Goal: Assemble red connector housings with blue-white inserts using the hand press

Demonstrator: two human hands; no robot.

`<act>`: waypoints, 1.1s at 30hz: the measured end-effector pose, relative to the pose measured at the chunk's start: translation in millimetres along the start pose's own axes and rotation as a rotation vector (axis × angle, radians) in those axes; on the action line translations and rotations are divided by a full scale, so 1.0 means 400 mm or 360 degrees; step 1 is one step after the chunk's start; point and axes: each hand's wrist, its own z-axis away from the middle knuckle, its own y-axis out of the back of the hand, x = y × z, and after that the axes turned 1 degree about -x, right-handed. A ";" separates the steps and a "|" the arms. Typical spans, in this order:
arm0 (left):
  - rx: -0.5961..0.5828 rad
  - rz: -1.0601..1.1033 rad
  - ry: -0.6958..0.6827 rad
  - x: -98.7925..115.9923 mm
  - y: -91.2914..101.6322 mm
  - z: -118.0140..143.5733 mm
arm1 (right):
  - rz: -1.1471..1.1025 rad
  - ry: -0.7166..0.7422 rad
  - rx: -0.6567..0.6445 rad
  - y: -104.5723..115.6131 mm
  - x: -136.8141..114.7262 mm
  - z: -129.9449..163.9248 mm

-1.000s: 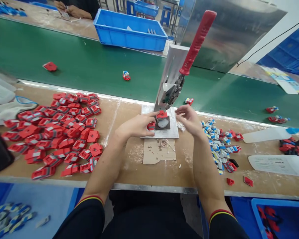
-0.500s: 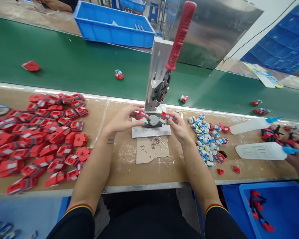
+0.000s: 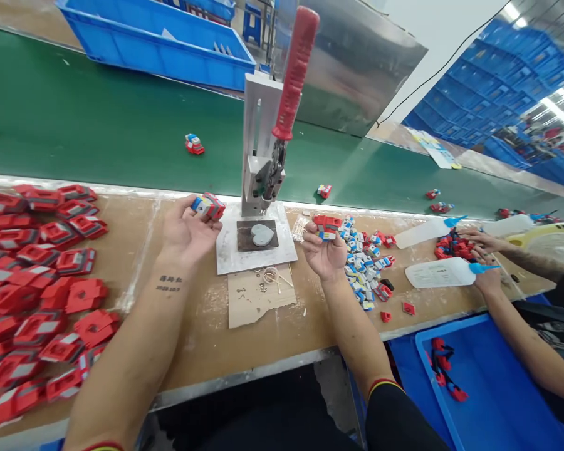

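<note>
My left hand (image 3: 187,233) is turned palm up to the left of a hand press, its fingers closed on a small red, white and blue toy car part (image 3: 208,206). On the other side, my right hand (image 3: 325,255) grips a similar toy car part (image 3: 328,225), red on top with blue beneath. Between the hands stands the hand press (image 3: 258,153) with its red lever handle (image 3: 297,72) raised. A grey heart-shaped pad (image 3: 262,235) lies on its base plate (image 3: 225,254), and neither hand touches it.
Red toy shells (image 3: 32,269) are heaped at the left, white-and-blue parts (image 3: 361,263) at the right. Behind runs a green belt (image 3: 136,131) bearing a few toy parts. Squeeze bottles (image 3: 435,274), a blue tray (image 3: 489,376) and a co-worker's hands (image 3: 486,269) are at the right.
Both hands have drawn apart, away from the press pad, and turned palm up with the toy parts still in them. The view has swung to the right, showing more of the co-worker.
</note>
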 end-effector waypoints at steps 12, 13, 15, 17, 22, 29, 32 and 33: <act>0.0436 0.0099 0.0037 -0.014 -0.024 -0.021 | 0.1716 0.0320 0.0239 0.124 -0.058 -0.445; 0.0419 0.0058 0.0060 -0.015 -0.026 -0.020 | 0.1792 0.0318 0.0213 0.121 -0.055 -0.472; 0.0360 0.0003 0.0068 -0.016 -0.026 -0.020 | 0.1915 0.0303 0.0155 0.116 -0.046 -0.505; 0.0288 -0.0036 0.0056 -0.017 -0.024 -0.022 | 0.1993 0.0292 0.0113 0.117 -0.040 -0.515; 0.0067 -0.0138 0.0078 -0.025 -0.022 -0.019 | 0.2023 0.0451 0.0201 0.142 -0.073 -0.489; -0.0288 -0.0319 0.0155 -0.051 -0.017 -0.007 | 0.1342 0.1452 0.0165 -0.004 -0.233 -0.381; -0.0401 -0.0494 0.0016 -0.068 -0.008 -0.006 | 0.1173 0.1657 -0.0083 -0.155 -0.302 -0.311; -0.0434 -0.0556 -0.0034 -0.073 -0.005 -0.006 | 0.1191 0.1623 -0.0149 -0.202 -0.318 -0.294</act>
